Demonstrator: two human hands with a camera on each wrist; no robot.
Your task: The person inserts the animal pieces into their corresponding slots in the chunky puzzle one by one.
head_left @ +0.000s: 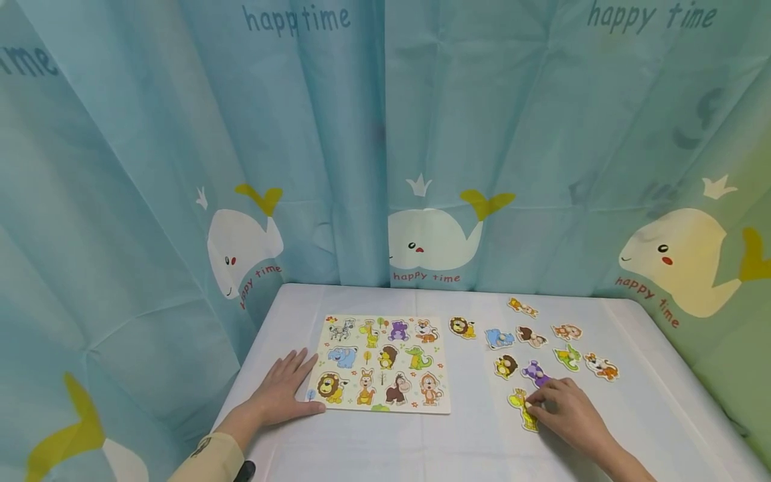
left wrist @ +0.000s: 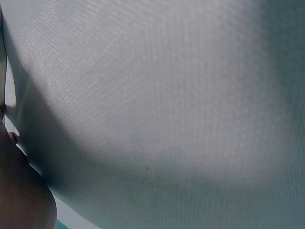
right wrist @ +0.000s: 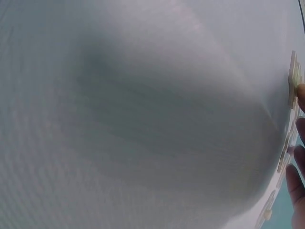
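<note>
A light puzzle board [head_left: 385,402] printed with animals lies on the table's left half. My left hand [head_left: 282,389] rests at its left edge, fingers spread and thumb by the lower left corner. To the right of the board, my right hand [head_left: 566,410] pinches a yellow giraffe puzzle piece [head_left: 521,408] between thumb and forefinger; the fingertips hide part of it. Just above that hand lies a purple hippo piece [head_left: 534,372], partly covered by the fingers. In the right wrist view, the fingertips [right wrist: 301,95] meet the edge-on piece [right wrist: 292,78]. The left wrist view shows mostly cloth.
Several loose animal pieces lie beyond the right hand, among them a lion [head_left: 462,327], an elephant [head_left: 499,338], a hedgehog [head_left: 505,365], a crocodile [head_left: 567,358] and a tiger [head_left: 601,366]. A white cloth covers the table [head_left: 373,448]. Blue curtains [head_left: 355,134] hang behind it.
</note>
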